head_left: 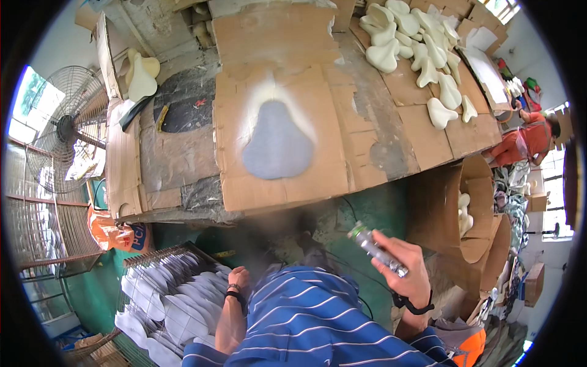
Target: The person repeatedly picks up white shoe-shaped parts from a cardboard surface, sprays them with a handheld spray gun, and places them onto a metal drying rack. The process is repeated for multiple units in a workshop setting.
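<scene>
In my right hand (403, 266) is a silver spray gun (379, 248) with a green end, fingers wrapped round it, held in front of the table edge. On the cardboard-covered table (244, 199) lies a grey, saddle-shaped pad (278, 144), narrow end away from me. A pale spray haze rings it on the cardboard. My left hand (238, 278) hangs low with its fingers curled in and nothing visible in them. It is beside a wire basket (131, 293) of overlapping grey pads (183, 306), apart from them as far as I can see.
Cream foam saddle shapes (437, 52) pile up at the table's far right; more foam (143, 76) sits at far left. A large fan (64, 128) stands left, with an orange-and-white sack (116, 235) below. Open cardboard boxes (434, 196) stand right; beyond them is a person in orange (526, 140).
</scene>
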The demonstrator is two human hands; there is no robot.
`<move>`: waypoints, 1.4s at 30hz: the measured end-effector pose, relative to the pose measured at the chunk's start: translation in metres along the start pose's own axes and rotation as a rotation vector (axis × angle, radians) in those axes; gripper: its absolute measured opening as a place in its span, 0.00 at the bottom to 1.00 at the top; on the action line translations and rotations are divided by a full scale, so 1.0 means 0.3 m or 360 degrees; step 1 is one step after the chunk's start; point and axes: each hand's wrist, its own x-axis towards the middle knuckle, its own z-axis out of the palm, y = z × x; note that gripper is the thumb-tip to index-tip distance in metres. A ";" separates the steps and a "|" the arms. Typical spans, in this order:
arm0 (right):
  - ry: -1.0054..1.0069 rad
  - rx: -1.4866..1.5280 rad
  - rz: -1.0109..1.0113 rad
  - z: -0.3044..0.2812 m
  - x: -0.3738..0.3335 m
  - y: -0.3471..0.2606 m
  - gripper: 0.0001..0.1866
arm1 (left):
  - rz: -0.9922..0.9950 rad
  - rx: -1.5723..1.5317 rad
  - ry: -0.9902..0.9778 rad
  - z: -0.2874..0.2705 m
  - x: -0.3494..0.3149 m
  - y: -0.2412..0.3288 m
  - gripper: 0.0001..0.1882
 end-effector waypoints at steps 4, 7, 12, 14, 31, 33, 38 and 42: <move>0.0077 0.0191 0.0008 0.047 0.003 -0.027 0.32 | 0.0096 0.0137 0.0068 0.047 0.007 0.008 0.09; 0.0110 0.0190 0.0019 0.033 -0.006 0.000 0.32 | 0.0149 0.0235 0.0191 0.082 -0.003 0.050 0.10; 0.0194 0.0155 0.0185 -0.016 -0.061 0.031 0.30 | 0.0307 0.0394 0.0216 0.158 0.021 0.184 0.15; 0.0102 0.0154 0.0222 -0.049 -0.074 0.052 0.28 | 0.0573 0.0518 0.0243 0.256 0.011 0.284 0.14; 0.0234 0.0214 0.0276 -0.038 -0.043 0.172 0.31 | 0.1499 0.1976 0.1059 0.994 0.258 0.919 0.13; 0.0213 0.0229 0.0273 -0.032 -0.031 0.192 0.32 | 0.1617 0.1968 0.1061 1.002 0.248 0.941 0.14; 0.0197 0.0274 0.0273 -0.010 0.013 0.227 0.31 | 0.1644 0.1319 0.0890 1.116 0.178 0.973 0.12; 0.0136 0.0260 0.0240 0.003 0.043 0.231 0.31 | 0.0832 -0.0562 0.0371 1.196 0.264 1.007 0.15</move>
